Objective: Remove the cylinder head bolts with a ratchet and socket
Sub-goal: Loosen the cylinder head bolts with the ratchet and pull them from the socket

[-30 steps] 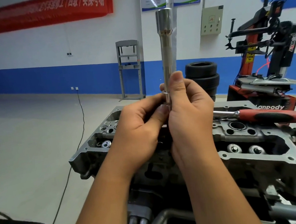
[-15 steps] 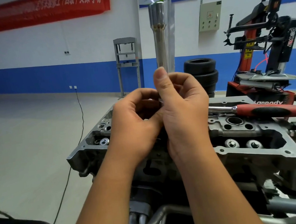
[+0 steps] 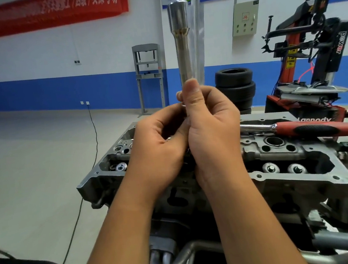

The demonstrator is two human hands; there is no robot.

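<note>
Socket extension stands upright above the cylinder head, my left hand and right hand together gripping its base; rigid, slick steel, best held low

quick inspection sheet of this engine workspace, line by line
surface: cylinder head, open, valve springs visible
job's things: long socket extension held upright; red-handled ratchet lying on the head
clutter: nothing seen
grippers: left hand and right hand both grip the extension's lower end
cables: black cord from wall outlet across floor
surroundings: stacked tyres, tyre changer, shop press, red banner
</note>
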